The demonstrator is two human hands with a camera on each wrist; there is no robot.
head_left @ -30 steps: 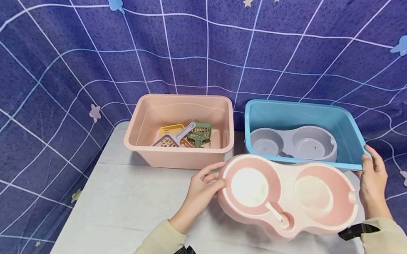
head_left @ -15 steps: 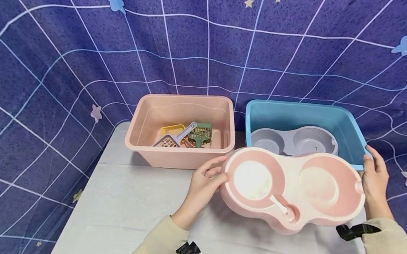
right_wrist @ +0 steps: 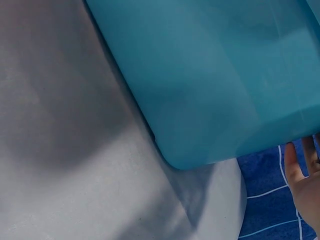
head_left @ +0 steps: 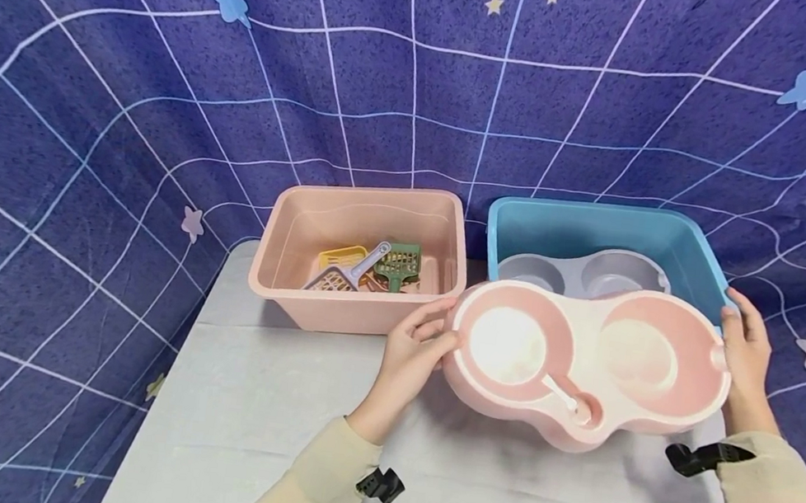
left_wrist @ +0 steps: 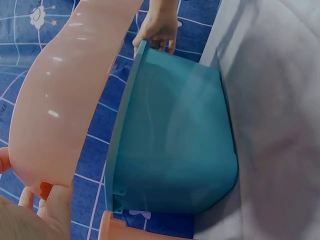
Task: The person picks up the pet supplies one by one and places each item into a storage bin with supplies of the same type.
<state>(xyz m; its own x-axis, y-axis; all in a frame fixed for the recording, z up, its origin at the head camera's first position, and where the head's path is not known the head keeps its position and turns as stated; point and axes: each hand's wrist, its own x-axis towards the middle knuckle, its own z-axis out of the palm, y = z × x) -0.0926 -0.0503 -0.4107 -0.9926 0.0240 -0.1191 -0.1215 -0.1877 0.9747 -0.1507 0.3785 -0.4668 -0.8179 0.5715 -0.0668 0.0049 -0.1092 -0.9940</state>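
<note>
A pink double pet bowl (head_left: 590,339) hangs above the table, tilted toward me, a small white strip lying over its front notch. My left hand (head_left: 411,360) grips its left end, thumb over the rim; the left wrist view shows fingers curled under the bowl's underside (left_wrist: 65,100). My right hand (head_left: 749,357) holds the right front corner of a blue litter box (head_left: 601,220), past the bowl's right end. Inside that box lies a grey double pet bowl (head_left: 579,280), its front part hidden behind the pink one. In the right wrist view, fingers meet the box's edge.
Left of the blue box stands a pink litter box (head_left: 351,312) holding a green litter scoop (head_left: 397,261), a yellow scoop (head_left: 341,257) and a grey scoop (head_left: 367,266). Both boxes stand on a white-covered table (head_left: 266,402) before a blue curtain (head_left: 393,76).
The pink double bowl and my left hand have moved up and slightly right, covering more of the blue box and grey bowl. My right hand stays at the box corner.
</note>
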